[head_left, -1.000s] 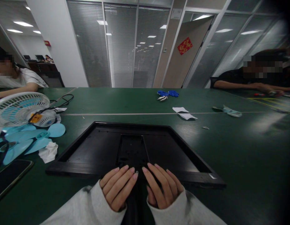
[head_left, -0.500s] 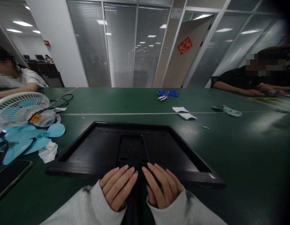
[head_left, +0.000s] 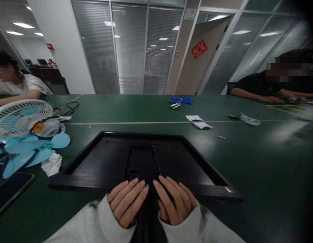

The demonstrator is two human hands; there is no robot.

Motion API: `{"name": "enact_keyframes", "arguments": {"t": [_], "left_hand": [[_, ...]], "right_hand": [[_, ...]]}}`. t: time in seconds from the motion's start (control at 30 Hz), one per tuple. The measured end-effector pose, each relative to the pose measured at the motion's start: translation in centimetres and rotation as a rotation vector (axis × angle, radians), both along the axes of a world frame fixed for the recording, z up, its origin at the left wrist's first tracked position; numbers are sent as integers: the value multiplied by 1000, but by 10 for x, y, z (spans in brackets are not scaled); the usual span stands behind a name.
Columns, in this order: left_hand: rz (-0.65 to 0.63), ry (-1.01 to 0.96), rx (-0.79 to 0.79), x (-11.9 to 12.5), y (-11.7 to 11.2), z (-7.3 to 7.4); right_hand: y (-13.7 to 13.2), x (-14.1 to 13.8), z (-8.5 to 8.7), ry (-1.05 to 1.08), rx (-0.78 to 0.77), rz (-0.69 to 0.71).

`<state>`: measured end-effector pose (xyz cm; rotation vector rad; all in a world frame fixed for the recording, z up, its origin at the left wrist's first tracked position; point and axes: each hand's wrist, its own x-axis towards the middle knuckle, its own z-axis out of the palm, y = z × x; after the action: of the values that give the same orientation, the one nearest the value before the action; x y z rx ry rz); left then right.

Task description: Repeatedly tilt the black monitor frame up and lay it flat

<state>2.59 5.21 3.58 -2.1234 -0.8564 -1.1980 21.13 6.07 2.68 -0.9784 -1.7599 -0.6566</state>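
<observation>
A black monitor (head_left: 176, 158) lies face down on the green table (head_left: 260, 168), its back panel up. A black stand arm (head_left: 144, 222) runs from its near edge toward me. My left hand (head_left: 127, 200) lies flat on the near rim, left of the arm, fingers stretched out and close together. My right hand (head_left: 175, 200) lies flat the same way on the right side, its thumb against the arm. A tiny metal screw (head_left: 147, 185) sits between the fingertips of the two hands. Grey sleeves cover both wrists.
At left are a white fan grille (head_left: 22, 116), a light-blue fan blade (head_left: 32, 150), crumpled tissue (head_left: 52, 164) and a dark phone (head_left: 9, 192). Blue gloves (head_left: 181, 100), paper scraps (head_left: 198, 121) and a face mask (head_left: 246, 119) lie farther back. Other people sit far left and far right.
</observation>
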Motion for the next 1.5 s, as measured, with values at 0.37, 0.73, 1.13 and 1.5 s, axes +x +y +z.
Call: {"name": "enact_keyframes", "arguments": {"t": [0.37, 0.73, 1.13, 1.5], "left_hand": [[7, -1, -12, 0, -1, -3], [10, 29, 7, -2, 1, -2], [-3, 34, 14, -2, 2, -2], [-8, 0, 8, 1, 1, 0]], "right_hand": [[-4, 3, 2, -37, -69, -4], [-2, 3, 2, -32, -35, 0], [-2, 2, 3, -25, -51, -2], [1, 2, 1, -17, 15, 1]]}}
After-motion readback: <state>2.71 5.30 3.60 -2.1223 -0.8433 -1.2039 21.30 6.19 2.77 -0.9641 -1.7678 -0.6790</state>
